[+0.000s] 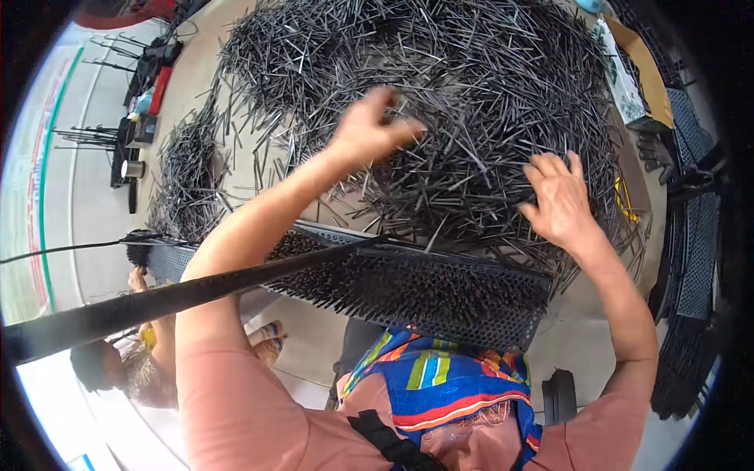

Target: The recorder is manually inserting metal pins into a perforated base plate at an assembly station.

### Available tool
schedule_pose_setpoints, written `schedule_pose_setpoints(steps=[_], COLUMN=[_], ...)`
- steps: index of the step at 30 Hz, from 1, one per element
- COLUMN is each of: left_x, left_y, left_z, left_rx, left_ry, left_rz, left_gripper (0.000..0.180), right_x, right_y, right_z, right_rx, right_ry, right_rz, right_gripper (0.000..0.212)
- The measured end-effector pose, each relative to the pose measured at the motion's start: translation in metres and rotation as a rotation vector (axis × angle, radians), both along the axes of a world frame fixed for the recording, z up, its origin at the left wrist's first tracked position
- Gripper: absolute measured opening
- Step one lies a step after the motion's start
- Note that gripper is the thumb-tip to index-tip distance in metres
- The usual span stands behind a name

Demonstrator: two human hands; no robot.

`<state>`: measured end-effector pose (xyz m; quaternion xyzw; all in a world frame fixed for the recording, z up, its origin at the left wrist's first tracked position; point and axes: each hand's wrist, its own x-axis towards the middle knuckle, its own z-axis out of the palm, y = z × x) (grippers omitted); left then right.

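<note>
Nearest you, thin black rods [408, 290] fill most of the long, perforated black tray [514, 336]. Your right hand [561, 200], half-open, looks empty; your left hand [375, 129] spreads (its grip, I can't tell) over the large far heap [503, 86], left loose.

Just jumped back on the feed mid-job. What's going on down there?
A person has both bare hands over a big loose pile of thin dark sticks. The left hand, slightly blurred, is over the middle with thumb and fingers apart; the right hand is spread at the pile's right side. Between the pile and the person's body sits a perforated tray bristling with dark pieces. Another person's hand shows at the left.
</note>
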<state>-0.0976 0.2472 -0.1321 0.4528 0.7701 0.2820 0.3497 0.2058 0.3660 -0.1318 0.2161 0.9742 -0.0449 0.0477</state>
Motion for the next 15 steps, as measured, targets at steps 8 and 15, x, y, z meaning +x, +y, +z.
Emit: schedule_pose_setpoints(steps=[8,15], left_x=[-0.116,-0.043], left_y=[-0.027,0.035], left_z=[-0.059,-0.033], left_rx=[-0.531,-0.407], left_ry=[0.36,0.222], left_rz=[0.269,0.238], left_gripper=[0.108,0.089], right_x=[-0.062,-0.101], right_y=[-0.05,-0.044], right_z=[-0.032,-0.058], right_rx=[-0.102,0.042], right_ry=[0.088,0.205], right_rz=[0.175,0.327], right_gripper=[0.107,0.093])
